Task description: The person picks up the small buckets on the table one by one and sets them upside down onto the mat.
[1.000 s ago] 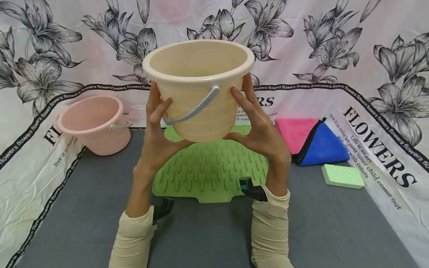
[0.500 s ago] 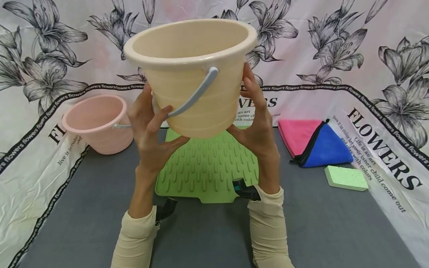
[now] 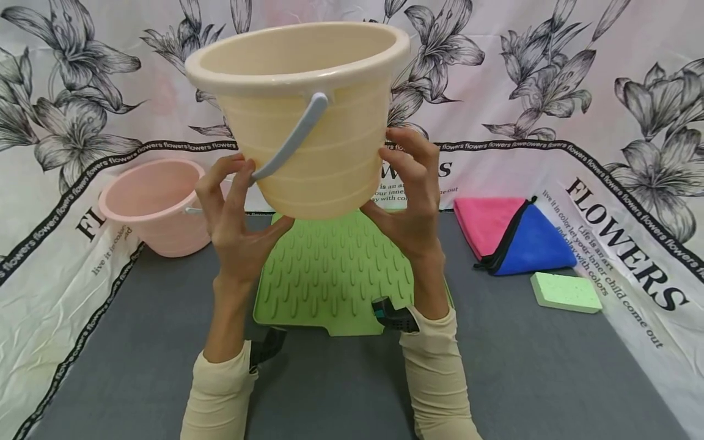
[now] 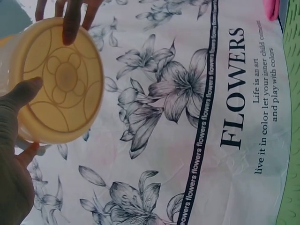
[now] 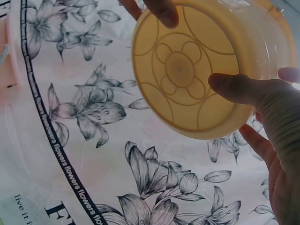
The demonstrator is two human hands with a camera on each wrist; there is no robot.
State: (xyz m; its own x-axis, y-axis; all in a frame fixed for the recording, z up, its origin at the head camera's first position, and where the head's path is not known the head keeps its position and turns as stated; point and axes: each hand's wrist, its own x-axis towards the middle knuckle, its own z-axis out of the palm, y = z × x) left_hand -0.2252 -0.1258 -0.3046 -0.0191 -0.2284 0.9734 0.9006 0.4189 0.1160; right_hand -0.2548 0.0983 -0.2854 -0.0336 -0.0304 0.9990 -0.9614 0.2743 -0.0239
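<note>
A cream bucket [image 3: 308, 134] with a pale grey-blue handle [image 3: 294, 137] is held up in the air in the head view, mouth upward and a little tilted. My left hand [image 3: 236, 220] grips its lower left side, the thumb under the base. On the opposite side my right hand [image 3: 412, 195] holds it, fingers along the wall and thumb below. Both wrist views show the underside, where a flower pattern marks the bucket's base [image 4: 65, 77]. Each thumb presses on that base [image 5: 179, 69]. The far side of the bucket is hidden in the head view.
A green ridged mat [image 3: 335, 275] lies on the grey table [image 3: 330, 391] below the bucket. At the left stands a pink bucket [image 3: 165, 226]. A folded pink and blue cloth [image 3: 533, 238] and a light green sponge [image 3: 566, 292] lie at the right. Flowered fabric hangs behind.
Both hands have lifted the cream bucket up and to the left, and it looks larger. It has also turned slightly, so its handle joint sits further left.
</note>
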